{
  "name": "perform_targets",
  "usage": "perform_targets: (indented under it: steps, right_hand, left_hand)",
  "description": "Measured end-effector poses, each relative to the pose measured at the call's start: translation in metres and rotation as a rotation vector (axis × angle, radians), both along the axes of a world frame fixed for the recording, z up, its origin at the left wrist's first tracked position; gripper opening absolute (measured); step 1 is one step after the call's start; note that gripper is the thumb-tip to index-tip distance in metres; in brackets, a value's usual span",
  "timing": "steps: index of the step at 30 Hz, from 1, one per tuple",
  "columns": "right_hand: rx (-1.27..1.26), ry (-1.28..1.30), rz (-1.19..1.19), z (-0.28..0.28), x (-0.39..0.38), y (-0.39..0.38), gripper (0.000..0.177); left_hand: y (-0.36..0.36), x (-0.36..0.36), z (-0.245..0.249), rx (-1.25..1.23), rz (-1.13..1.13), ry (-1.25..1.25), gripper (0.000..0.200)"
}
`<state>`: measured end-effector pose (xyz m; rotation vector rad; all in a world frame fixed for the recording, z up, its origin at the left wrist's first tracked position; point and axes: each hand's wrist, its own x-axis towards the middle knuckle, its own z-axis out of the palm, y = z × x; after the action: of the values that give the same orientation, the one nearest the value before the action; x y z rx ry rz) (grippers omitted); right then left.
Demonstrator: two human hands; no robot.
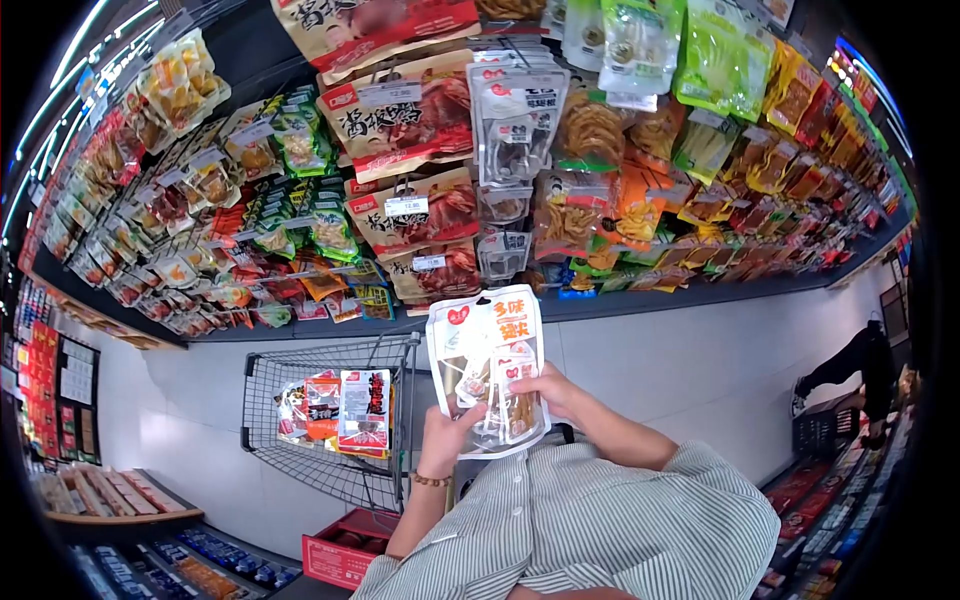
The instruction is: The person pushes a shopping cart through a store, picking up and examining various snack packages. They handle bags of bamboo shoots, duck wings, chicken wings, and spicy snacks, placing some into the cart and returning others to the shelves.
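Note:
A white snack packet [458, 345] with orange lettering and a clear window is held upright in front of my chest. My left hand [447, 432] grips its lower left edge, thumb across the front; a beaded bracelet circles that wrist. My right hand [553, 388] pinches the right edge, with the thumb on the window. The fingers behind the packet are hidden. Left of the packet stands a metal shopping cart [275, 362]. Inside it lie several packets, among them a white and red packet [364, 410] with black lettering.
Ahead, a long rack holds hanging snack packets, including large red and tan bags [405, 115]. A red box [335, 560] sits below the cart. Another person [862, 365] is at the far right beside a dark basket [820, 432]. Low shelves [190, 560] stand at lower left.

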<state>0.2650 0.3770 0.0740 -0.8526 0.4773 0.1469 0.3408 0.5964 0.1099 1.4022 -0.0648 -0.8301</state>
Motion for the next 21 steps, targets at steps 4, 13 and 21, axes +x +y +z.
perform_targets:
  steps: [4, 13, 21]
  right_hand:
    - [0.060, -0.100, -0.024, -0.015, -0.027, -0.020, 0.061]
    - [0.151, -0.094, -0.077, -0.054, -0.102, -0.075, 0.055]
    - [0.254, -0.191, -0.211, -0.060, -0.151, -0.141, 0.064]
  left_hand:
    - [-0.013, -0.021, 0.005, 0.075, -0.104, -0.119, 0.029]
    - [0.009, -0.026, -0.071, 0.573, 0.376, -0.719, 0.053]
    - [-0.005, -0.030, -0.072, 1.021, 0.280, -0.722, 0.079]
